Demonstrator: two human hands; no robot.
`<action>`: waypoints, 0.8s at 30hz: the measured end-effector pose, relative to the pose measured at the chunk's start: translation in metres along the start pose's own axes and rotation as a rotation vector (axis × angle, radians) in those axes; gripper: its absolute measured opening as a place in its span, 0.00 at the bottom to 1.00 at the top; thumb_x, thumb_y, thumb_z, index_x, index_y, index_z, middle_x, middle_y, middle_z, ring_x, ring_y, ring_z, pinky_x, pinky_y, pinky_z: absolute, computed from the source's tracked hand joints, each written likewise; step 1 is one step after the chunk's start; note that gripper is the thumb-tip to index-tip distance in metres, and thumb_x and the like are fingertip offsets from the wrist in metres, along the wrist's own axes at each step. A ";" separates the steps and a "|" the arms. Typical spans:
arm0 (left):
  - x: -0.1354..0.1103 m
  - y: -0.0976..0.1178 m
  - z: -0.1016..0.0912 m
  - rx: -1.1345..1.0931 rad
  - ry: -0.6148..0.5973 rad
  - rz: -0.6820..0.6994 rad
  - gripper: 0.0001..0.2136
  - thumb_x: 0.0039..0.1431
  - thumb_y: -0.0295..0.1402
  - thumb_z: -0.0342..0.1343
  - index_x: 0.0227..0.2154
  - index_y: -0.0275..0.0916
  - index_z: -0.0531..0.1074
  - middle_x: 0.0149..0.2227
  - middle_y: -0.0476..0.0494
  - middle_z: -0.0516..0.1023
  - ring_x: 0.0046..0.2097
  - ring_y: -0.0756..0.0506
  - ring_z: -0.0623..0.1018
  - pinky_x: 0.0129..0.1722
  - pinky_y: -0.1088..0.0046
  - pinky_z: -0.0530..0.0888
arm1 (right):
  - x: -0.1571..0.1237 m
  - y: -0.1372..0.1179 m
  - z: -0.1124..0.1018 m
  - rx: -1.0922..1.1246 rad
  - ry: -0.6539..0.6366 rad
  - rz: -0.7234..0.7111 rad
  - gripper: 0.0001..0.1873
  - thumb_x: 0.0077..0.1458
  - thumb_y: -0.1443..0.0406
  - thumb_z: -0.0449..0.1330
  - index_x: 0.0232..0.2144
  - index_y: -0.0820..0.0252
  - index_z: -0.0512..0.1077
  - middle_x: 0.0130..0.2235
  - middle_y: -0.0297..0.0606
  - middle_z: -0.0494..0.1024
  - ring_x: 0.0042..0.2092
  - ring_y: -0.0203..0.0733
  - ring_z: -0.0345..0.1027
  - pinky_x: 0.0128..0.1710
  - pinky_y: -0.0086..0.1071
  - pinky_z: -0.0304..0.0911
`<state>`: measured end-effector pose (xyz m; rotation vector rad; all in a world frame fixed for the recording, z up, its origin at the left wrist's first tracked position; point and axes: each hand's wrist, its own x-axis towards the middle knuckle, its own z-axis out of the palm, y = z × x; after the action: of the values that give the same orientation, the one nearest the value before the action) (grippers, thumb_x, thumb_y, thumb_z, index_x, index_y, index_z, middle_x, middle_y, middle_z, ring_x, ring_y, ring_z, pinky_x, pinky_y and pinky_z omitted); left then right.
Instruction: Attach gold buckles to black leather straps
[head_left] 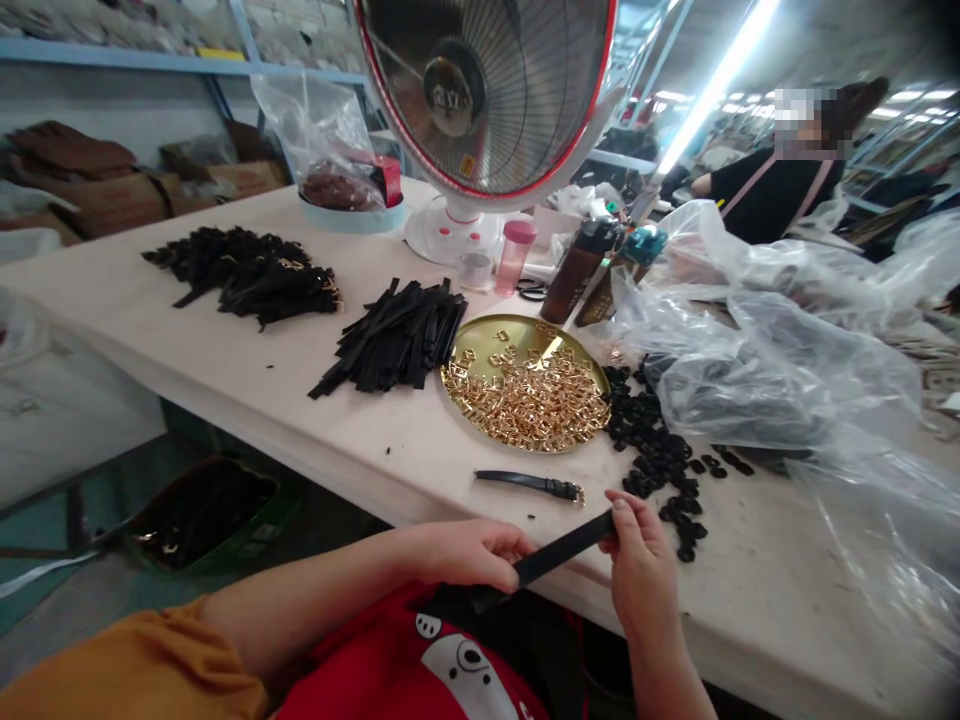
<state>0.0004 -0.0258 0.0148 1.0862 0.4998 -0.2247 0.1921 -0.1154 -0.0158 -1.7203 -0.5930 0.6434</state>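
A flat black strap (564,547) is stretched between my two hands above the table's front edge. My left hand (480,555) pinches its lower end between thumb and fingers. The other end is gripped by my right hand (641,545), thumb on top. Just beyond lies a short black strap with a gold buckle (529,485). Behind that, a round gold tray (517,328) holds a heap of small gold buckles (532,400). Small black loops (660,460) are scattered right of the tray. A pile of black straps (397,335) lies to its left.
Buckled black straps (247,270) are heaped at the far left. A round heater (487,100) stands at the back, near a pink-lidded cup (515,258) and dark bottles (581,268). Clear plastic bags (772,370) cover the right side. A person (780,190) is in the background.
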 end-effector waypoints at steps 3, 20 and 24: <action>0.008 0.004 0.002 -0.077 -0.071 -0.008 0.18 0.41 0.26 0.49 0.40 0.37 0.66 0.19 0.56 0.66 0.19 0.55 0.63 0.19 0.80 0.61 | -0.002 0.000 0.005 -0.044 -0.044 0.011 0.17 0.52 0.54 0.53 0.38 0.58 0.69 0.22 0.27 0.61 0.22 0.32 0.54 0.21 0.26 0.52; 0.043 0.009 0.016 -0.232 0.158 0.096 0.11 0.44 0.25 0.45 0.32 0.34 0.65 0.22 0.52 0.69 0.17 0.57 0.62 0.17 0.81 0.56 | 0.083 0.031 -0.059 -1.341 0.010 -0.466 0.17 0.53 0.59 0.48 0.38 0.62 0.70 0.37 0.46 0.71 0.34 0.47 0.64 0.33 0.37 0.58; 0.042 0.006 0.017 -0.215 0.257 0.078 0.12 0.46 0.27 0.45 0.36 0.35 0.64 0.21 0.54 0.65 0.20 0.56 0.65 0.21 0.81 0.61 | 0.083 0.039 -0.058 -1.320 -0.042 -0.504 0.14 0.53 0.61 0.48 0.36 0.61 0.70 0.35 0.44 0.71 0.34 0.46 0.64 0.34 0.37 0.59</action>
<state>0.0436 -0.0353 0.0052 0.9259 0.6936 0.0391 0.2942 -0.1081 -0.0518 -2.5586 -1.6434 -0.1910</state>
